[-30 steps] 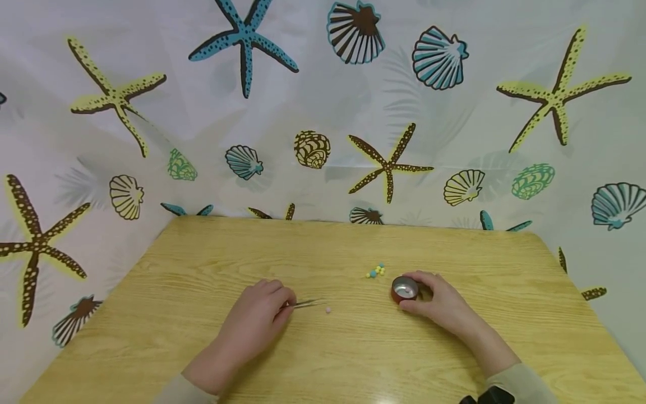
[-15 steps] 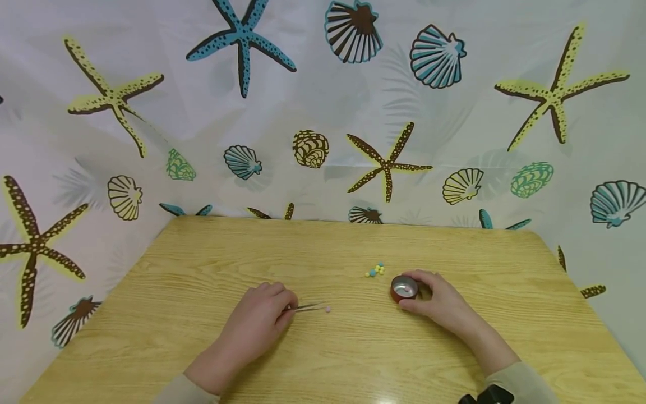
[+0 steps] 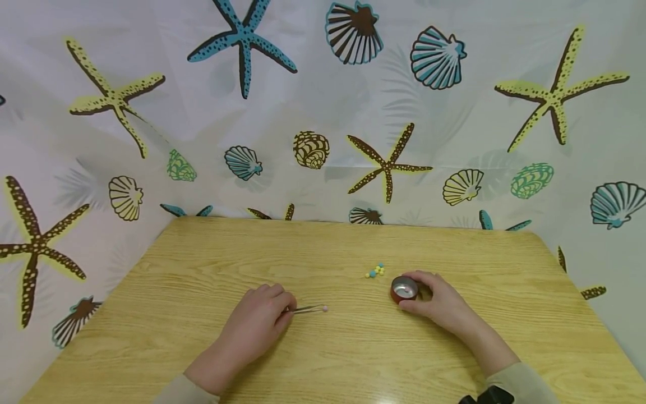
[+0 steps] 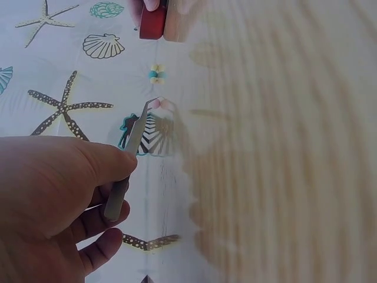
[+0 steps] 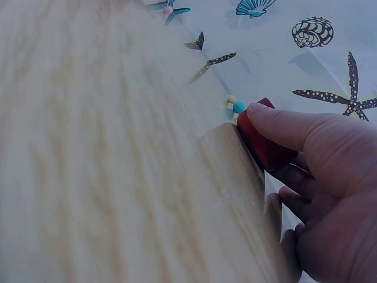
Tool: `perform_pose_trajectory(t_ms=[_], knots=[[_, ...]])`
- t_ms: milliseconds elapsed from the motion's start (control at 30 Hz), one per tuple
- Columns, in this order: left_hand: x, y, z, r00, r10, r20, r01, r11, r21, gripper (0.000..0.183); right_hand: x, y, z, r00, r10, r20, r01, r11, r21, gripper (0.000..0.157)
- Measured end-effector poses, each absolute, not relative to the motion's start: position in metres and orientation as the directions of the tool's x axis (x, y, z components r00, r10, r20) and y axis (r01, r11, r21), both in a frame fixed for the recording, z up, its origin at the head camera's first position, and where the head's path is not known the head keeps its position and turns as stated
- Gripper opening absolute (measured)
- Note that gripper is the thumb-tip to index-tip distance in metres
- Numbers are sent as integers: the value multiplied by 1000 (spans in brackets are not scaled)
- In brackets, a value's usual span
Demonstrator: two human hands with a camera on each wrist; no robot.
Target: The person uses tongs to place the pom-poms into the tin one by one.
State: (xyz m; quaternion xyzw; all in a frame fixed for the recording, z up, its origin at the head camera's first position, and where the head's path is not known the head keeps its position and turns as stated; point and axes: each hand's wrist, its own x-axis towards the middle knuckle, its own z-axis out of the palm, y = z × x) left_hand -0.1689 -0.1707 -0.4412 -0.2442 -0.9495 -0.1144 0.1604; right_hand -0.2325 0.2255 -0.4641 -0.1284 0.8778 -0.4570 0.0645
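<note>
My left hand (image 3: 262, 320) pinches metal tweezers (image 4: 134, 143) between thumb and fingers. The bent tips of the tweezers reach a small pink bead (image 3: 325, 308), which sits right at them on the table. My right hand (image 3: 441, 297) grips a small round red tin (image 3: 398, 297) by its side, thumb near and fingers beyond; the tin stands upright. Looking into its silvery inside in the head view, I see a small pinkish spot. In the right wrist view the thumb lies along the red wall of the tin (image 5: 265, 141).
Left of and behind the tin lies a little cluster of yellow beads (image 3: 382, 272) and blue beads (image 3: 372, 274). The wood-grain table (image 3: 227, 247) ends at a hanging cloth (image 3: 323, 101) printed with starfish and shells.
The tweezers, first apart from the pink bead, have come up to it, and the bead has shifted slightly left. My right hand and the tin have stayed in place.
</note>
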Motion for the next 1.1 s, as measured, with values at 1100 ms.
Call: perform_pose_trajectory(t_ms=[1100], knots=[[-192,-129,-414,-789,432,437,549,815,185,13,-234,228,-466,-958,-287,16,-180,557,-811,63]])
